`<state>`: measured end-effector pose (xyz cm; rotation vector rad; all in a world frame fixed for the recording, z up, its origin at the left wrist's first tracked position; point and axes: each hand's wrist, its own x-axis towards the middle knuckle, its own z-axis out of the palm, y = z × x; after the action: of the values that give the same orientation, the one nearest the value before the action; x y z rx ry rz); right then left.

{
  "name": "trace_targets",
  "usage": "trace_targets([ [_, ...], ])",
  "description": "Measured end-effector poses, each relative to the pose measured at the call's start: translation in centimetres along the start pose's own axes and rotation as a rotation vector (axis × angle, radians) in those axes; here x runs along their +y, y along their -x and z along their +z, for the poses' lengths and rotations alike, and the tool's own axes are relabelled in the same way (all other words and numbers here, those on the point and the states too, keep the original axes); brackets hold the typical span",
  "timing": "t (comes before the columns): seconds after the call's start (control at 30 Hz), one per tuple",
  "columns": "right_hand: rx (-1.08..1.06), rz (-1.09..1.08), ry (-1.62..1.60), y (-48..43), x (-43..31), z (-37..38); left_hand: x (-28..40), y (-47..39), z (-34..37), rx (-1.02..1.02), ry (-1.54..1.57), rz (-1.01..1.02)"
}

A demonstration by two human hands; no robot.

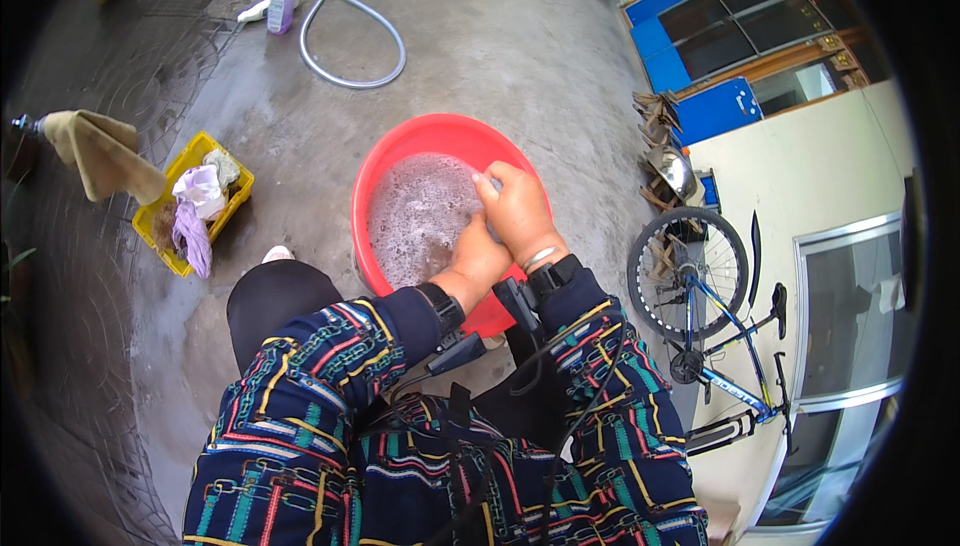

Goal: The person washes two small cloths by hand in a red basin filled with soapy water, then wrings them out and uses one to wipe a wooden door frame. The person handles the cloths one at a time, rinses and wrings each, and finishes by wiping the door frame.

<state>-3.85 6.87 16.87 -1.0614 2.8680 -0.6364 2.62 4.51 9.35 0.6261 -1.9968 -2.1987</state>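
Note:
A red plastic basin (457,125) of foamy water (420,208) stands on the concrete before me. Over its right side, my right hand (517,204) is curled into a fist with a metal bangle at the wrist. A bit of a wet greyish item (496,184), perhaps cloth, peeks from that fist; the rest is hidden. My left hand (480,257) presses close against the right one, just below it. Its fingers are mostly hidden, so what it grips does not show.
At left, a yellow plastic crate (196,147) holds cloths, near a tan cloth (97,152) draped on a tap-like fitting. A hose (352,84) and a purple pump bottle (282,2) lie ahead. A bicycle (690,283) leans by the right wall.

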Motion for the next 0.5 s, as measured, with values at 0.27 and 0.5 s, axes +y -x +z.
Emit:
trace_targets([
  [0.27,-0.144,0.29,-0.424,0.8,3.0,-4.4,3.6,1.7,-2.7,-0.432,0.384,-0.1],
  [0.5,-0.36,0.073,-1.412,3.6,4.7,-10.1,6.1,1.9,-4.5,-0.844,0.746,-0.294],
])
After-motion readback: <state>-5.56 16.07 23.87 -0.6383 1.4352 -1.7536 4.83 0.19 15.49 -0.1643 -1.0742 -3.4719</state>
